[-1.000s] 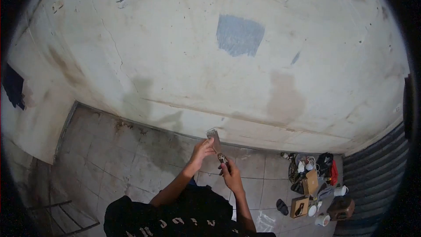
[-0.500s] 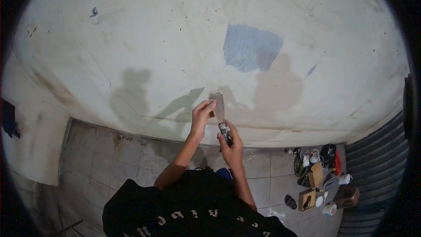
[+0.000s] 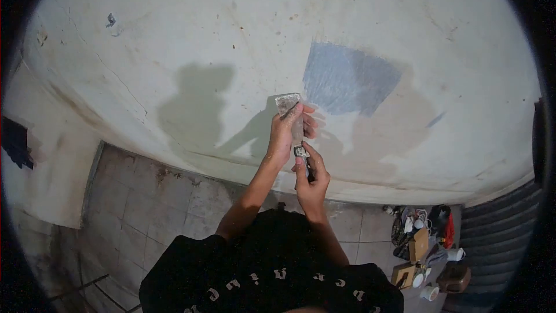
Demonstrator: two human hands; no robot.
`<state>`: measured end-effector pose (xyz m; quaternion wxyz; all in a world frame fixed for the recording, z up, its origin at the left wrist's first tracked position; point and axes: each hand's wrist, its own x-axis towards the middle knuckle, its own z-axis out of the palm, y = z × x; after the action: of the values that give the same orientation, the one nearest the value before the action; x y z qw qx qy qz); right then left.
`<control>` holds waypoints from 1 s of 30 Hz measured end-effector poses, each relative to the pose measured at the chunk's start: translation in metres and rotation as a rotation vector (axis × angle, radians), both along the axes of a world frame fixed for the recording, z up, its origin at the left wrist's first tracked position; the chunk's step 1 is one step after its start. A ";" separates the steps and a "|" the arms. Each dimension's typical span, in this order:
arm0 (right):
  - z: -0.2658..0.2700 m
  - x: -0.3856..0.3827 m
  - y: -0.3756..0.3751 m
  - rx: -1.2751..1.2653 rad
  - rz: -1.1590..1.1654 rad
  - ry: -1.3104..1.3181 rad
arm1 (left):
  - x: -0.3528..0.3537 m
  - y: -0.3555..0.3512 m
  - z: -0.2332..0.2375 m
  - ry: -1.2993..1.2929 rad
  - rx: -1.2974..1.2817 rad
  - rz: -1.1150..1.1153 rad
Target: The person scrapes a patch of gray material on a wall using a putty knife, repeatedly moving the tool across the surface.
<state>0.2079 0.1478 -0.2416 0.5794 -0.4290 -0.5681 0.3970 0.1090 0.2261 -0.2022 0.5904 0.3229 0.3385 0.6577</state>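
Observation:
A putty knife (image 3: 297,131) with a wide, smeared metal blade is held upright in front of the pale wall (image 3: 255,40). My right hand (image 3: 313,182) is closed around its dark, stained handle. Higher up, my left hand (image 3: 282,134) has its thumb on the front of the blade, with its fingers passing behind and showing at the right side. The blade's top edge is coated with light residue. A blue-grey patch (image 3: 350,78) on the wall lies up and to the right of the blade.
At the lower right, cardboard boxes (image 3: 418,246), a white cup (image 3: 429,293), a brown container (image 3: 453,278) and bags crowd the tiled floor (image 3: 136,206). A corrugated shutter (image 3: 498,235) stands beyond them. Cracks and stains mark the wall.
My left hand has moved further across the blade, so its fingers now show on the far side. Both hands and the putty knife are higher in view; the camera view has shifted.

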 end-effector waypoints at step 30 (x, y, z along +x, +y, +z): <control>-0.024 0.046 0.015 -0.098 0.262 0.069 | 0.031 0.010 -0.020 -0.077 -0.006 0.000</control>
<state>0.2540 0.1623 -0.2656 0.5202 -0.3647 -0.5790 0.5111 0.1399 0.2361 -0.2218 0.6041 0.2955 0.3175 0.6685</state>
